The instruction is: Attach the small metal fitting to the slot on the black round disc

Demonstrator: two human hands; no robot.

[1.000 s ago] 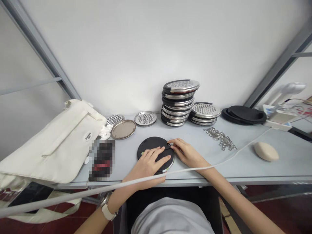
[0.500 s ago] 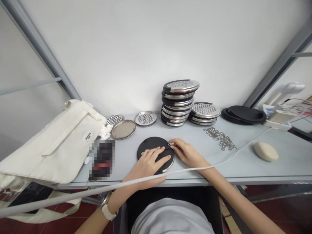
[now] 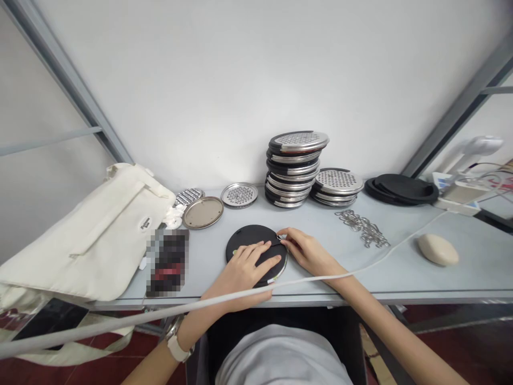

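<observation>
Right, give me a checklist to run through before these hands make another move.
1. Left hand resting on the black disc: ok.
2. Right hand pinching the small metal piece at the disc's edge: ok.
3. Metal piece fully fastened: cannot tell, fingers partly cover it.
4. White cable clear of the right forearm: cannot tell; it crosses in front, contact unclear.
5. Tall stack squarely piled: not ok, its top disc juts rightward.
</observation>
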